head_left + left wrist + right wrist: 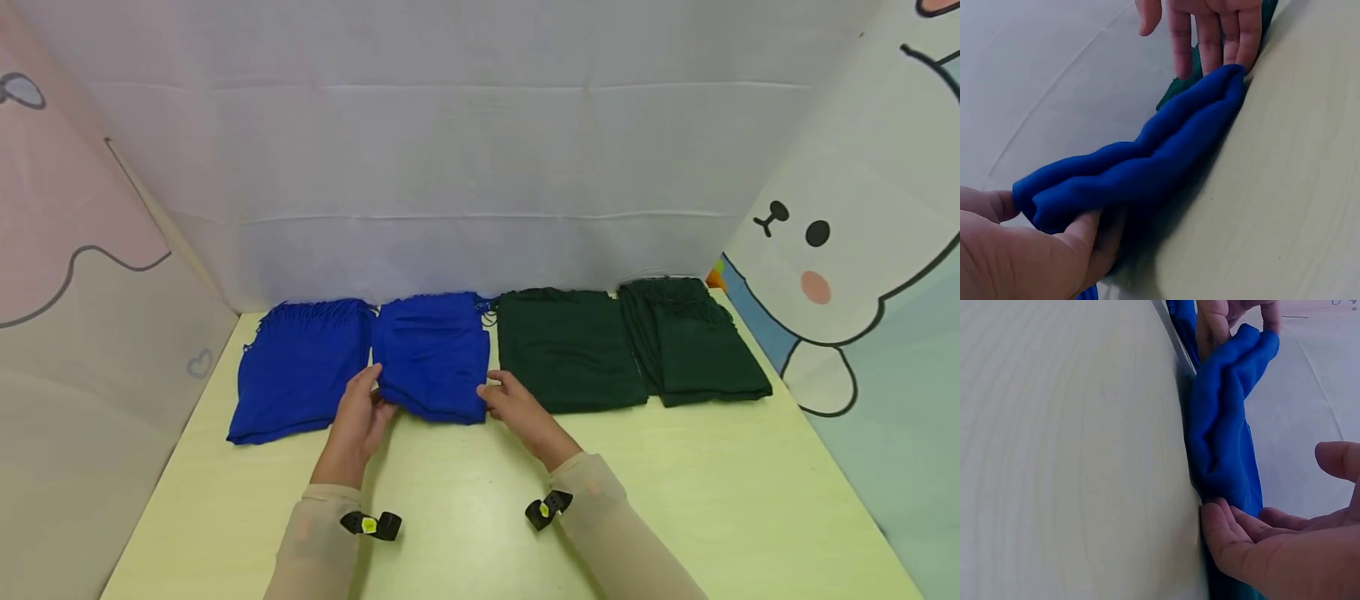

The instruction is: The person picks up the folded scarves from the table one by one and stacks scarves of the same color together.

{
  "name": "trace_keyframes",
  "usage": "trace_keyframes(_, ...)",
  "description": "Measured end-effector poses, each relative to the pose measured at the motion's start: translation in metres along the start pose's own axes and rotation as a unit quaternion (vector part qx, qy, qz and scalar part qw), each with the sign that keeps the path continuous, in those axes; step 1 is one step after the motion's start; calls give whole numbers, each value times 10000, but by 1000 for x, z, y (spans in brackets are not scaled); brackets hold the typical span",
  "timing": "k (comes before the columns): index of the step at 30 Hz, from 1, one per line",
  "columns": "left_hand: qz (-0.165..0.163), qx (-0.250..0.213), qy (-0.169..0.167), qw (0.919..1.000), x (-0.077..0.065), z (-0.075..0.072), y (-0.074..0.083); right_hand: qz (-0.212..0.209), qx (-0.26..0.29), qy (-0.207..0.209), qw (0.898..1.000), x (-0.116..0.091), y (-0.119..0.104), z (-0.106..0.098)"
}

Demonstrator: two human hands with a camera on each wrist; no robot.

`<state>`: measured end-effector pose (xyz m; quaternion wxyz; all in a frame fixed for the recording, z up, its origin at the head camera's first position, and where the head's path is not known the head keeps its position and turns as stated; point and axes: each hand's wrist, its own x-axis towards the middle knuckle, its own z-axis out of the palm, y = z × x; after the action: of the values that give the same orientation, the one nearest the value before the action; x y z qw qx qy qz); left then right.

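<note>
Two folded blue scarves with fringed back edges lie side by side on the left half of the table. My left hand (362,423) pinches the near left corner of the inner blue scarf (431,358), with the thumb on top and fingers beneath; that corner is lifted off the table in the left wrist view. At the scarf's near right corner, my right hand (521,410) touches the side with extended fingertips. Its thumb stands apart from the cloth in the right wrist view. The outer blue scarf (300,375) lies flat just beside my left hand.
Right of the blue scarves lie two folded dark green scarves, a nearer one (566,354) and one at the far right (705,354). All rest on a pale yellow table (465,500). A white cloth backdrop (480,150) rises behind, with printed cloth panels at both sides.
</note>
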<state>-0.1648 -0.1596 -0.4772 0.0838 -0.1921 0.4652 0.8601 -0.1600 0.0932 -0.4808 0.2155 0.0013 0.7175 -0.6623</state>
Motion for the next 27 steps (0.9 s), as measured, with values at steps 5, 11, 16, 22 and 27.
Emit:
trace_keyframes(5, -192, 357, -352, 9986, 0, -3, -3, 20, 132, 51, 9999, 1, 1, 2)
trace_keyframes(11, -262, 245, -662, 9972, 2, -6, -8, 77, 559, 93, 9984, 4, 6, 2)
trace_keyframes(16, -383, -760, -737, 9936, 3, -9, -10, 204, 878, 113, 9959, 5, 5, 2)
trace_keyframes(22, -622, -2416, -871, 9645, 3, -4, -12, 406, 1224, 20, 9916, 7, 4, -1)
trace_keyframes(27, -699, -2968, -742, 9495, 2, 5, -10, 740, 2206, -350, 9719, 10, 6, -4)
